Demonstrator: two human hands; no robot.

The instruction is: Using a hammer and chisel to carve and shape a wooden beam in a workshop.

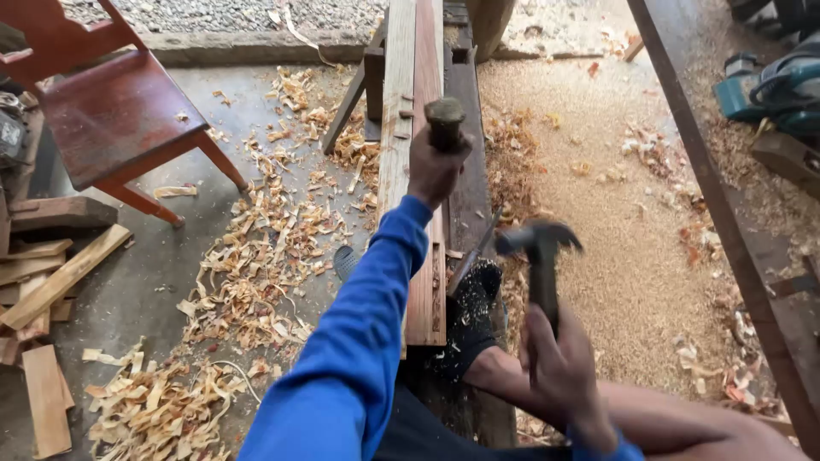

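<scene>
Our left hand [436,166] is closed around the dark, round-topped handle of a chisel [445,119], standing upright on the long reddish wooden plank [425,256] that runs from near to far. Our right hand [559,363] is clamped on a dark metal claw hammer [538,243], raised to the right of the plank. We judge the blow should fall straight on the handle top. The chisel blade is hidden behind the left hand, and the hammer head is blurred.

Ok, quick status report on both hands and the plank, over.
Left hand grips chisel upright on plank. Right hand holds hammer raised, clear of chisel. Sock-clad foot against plank; nothing between hammer and chisel.
</scene>
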